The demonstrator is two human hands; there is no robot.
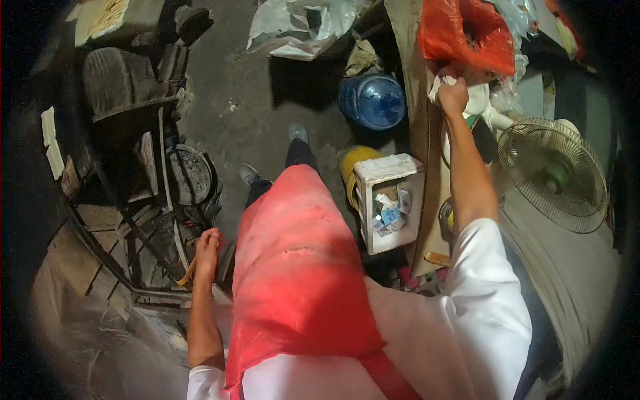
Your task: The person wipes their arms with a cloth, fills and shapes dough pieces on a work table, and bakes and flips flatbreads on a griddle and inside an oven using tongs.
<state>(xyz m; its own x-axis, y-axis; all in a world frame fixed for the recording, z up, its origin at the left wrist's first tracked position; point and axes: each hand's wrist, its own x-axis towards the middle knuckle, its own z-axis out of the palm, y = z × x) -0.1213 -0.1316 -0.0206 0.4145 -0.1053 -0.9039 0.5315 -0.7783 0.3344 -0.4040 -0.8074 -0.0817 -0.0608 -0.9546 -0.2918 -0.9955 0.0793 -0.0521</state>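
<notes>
My right hand [453,95] reaches forward over the workbench at the right. Its fingers are closed on a crumpled white cloth [440,85], partly hidden by the hand. Just beyond it lies a red plastic bag [470,37] with an open mouth. My left hand [207,255] hangs low by my side, its fingers loosely bent and nothing visible in them. Close to that hand is a curved yellowish strip [187,275]; whether they touch, I cannot tell.
A fan [555,175] stands at the right. Beside the bench are a white box [389,165] with paper notes inside, a yellow container [351,167] and a blue water jug [372,101]. A dark metal frame [127,220] fills the left. A clear plastic bag [300,30] lies ahead.
</notes>
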